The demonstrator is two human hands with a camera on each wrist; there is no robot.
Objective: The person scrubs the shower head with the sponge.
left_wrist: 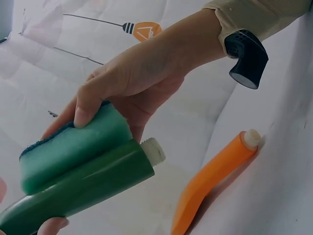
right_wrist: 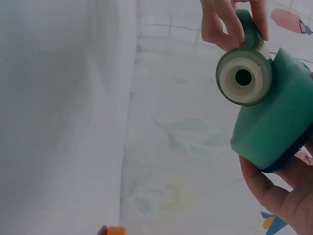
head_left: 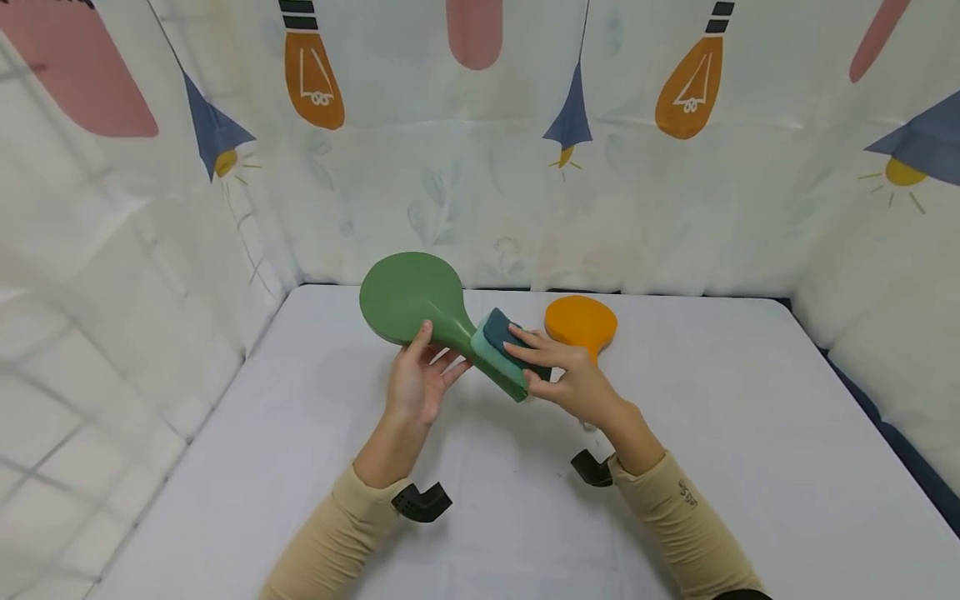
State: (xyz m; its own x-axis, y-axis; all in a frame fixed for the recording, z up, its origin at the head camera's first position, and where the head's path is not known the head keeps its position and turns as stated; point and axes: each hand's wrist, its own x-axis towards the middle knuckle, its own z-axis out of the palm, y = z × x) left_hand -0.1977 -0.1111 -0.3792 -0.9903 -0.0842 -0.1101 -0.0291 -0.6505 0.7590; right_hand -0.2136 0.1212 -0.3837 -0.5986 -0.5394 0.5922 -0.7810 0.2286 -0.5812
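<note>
In the head view, my left hand [head_left: 416, 383] holds a green handheld shower head [head_left: 412, 296] by the neck, its round head up to the left. My right hand [head_left: 577, 383] grips a sponge [head_left: 498, 340], teal foam with a dark blue scouring layer, and its foam side lies against the handle. In the left wrist view the handle [left_wrist: 98, 181] ends in a white threaded connector [left_wrist: 153, 151]. The hollow of that connector [right_wrist: 229, 81] faces the camera in the right wrist view, with the sponge [right_wrist: 274, 117] beside it.
An orange handheld shower head [head_left: 579, 318] lies on the white table [head_left: 720, 417] behind my right hand, its handle [left_wrist: 210, 181] showing in the left wrist view. Patterned cloth walls [head_left: 480, 183] stand around the table's back and sides.
</note>
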